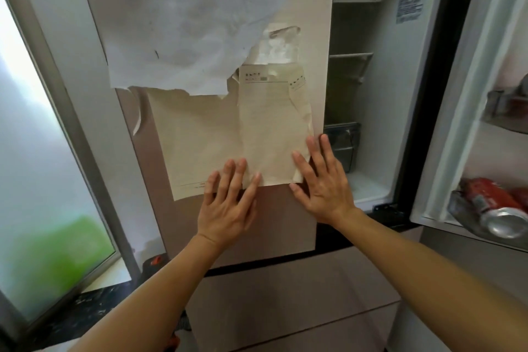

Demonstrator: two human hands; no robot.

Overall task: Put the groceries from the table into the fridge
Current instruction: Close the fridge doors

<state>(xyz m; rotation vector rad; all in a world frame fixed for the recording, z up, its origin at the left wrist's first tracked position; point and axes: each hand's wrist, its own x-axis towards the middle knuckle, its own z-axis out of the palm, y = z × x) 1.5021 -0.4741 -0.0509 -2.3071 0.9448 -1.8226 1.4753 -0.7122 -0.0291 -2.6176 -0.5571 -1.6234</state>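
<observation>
The fridge's left door (285,226) is beige and covered with torn white film and a yellowed paper sheet (228,137). My left hand (228,203) lies flat on that door, fingers spread, overlapping the paper's lower edge. My right hand (323,180) lies flat beside it near the door's right edge, holding nothing. The right door (445,94) stands swung out, showing the fridge interior (368,128) with shelves. A red soda can (494,206) lies on its side in the right door's lower bin. No table or other groceries are in view.
A frosted window (43,151) with a grey frame fills the left side, above a dark speckled sill (94,306). Below the doors are beige drawer fronts (300,294). A dark container (343,146) sits on a lower shelf inside, and another object (505,106) in the door's upper bin.
</observation>
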